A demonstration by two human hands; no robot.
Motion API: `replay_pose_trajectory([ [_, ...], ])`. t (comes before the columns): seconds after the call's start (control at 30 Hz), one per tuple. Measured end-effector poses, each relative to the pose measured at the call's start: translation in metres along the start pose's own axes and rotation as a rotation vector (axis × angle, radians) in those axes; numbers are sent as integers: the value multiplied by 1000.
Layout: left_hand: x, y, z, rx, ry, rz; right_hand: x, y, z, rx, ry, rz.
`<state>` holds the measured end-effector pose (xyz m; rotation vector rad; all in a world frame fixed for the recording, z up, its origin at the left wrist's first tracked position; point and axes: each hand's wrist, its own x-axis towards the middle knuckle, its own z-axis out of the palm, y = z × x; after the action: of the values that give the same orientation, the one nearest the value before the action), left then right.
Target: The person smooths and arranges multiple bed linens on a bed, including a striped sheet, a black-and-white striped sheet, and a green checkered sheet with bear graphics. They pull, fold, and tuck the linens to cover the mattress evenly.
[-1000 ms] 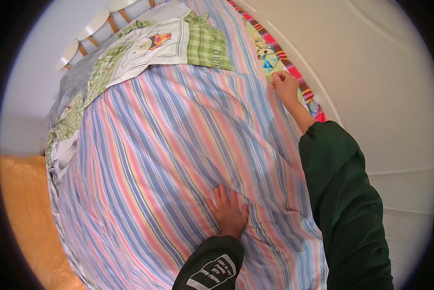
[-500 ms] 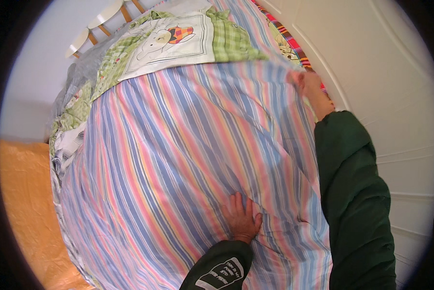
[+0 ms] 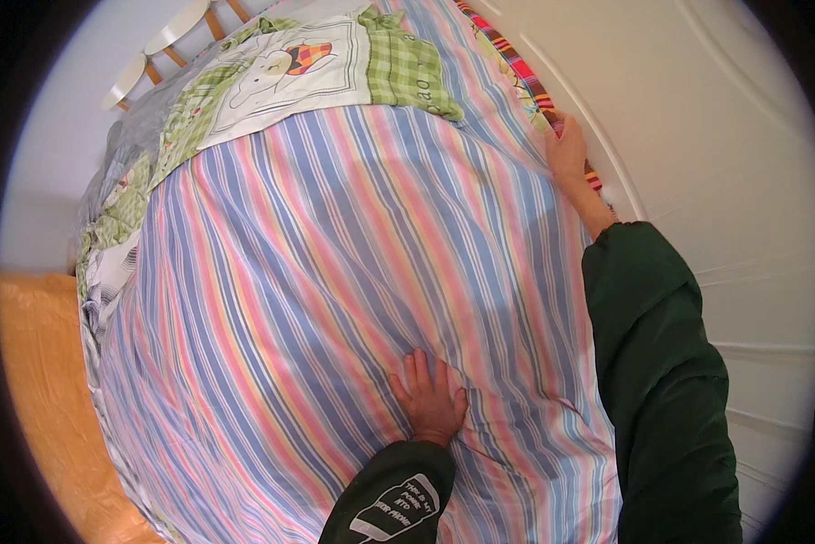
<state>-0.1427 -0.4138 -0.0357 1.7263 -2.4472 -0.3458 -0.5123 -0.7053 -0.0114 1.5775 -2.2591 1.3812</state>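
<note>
A sheet with blue, pink and yellow stripes (image 3: 271,299) covers most of the bed. My left hand (image 3: 432,402) lies flat on it near the front, fingers spread, with small creases around the palm. At the far right my right hand (image 3: 566,154) is closed at the sheet's edge, next to a red plaid border (image 3: 509,53) that runs along that side; its fingertips are partly hidden. A green checked pillowcase (image 3: 405,71) with a white panel and a cartoon animal lies across the sheet's far end.
A smooth cream panel or wall (image 3: 697,136) runs close along the right side. Pale rounded chair-like pieces with wooden legs (image 3: 176,32) stand at the far left. Grey fabric (image 3: 135,118) is bunched by the pillowcase, and an orange surface (image 3: 44,363) lies at the left.
My right hand has come to rest at the bed's right edge, and the sheet near it lies smoother. The left hand stays flat on the sheet. The view has shifted slightly.
</note>
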Motion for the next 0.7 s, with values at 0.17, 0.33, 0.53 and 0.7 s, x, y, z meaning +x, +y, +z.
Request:
replay_pose_trajectory([
  [0.17, 1, 2, -7, -62, 37, 29, -27, -1, -3, -119, -41, -1],
  [0.33, 5, 3, -11, -59, -15, 7, -6, -8, 9, 264, -249, 483],
  [0.53, 3, 0, -7, -12, -2, 12, 23, -24, 30, 1015, -315, 823],
  [0.7, 0, -3, -2, -54, 28, 25, 39, -29, 53, 1133, -405, 936],
])
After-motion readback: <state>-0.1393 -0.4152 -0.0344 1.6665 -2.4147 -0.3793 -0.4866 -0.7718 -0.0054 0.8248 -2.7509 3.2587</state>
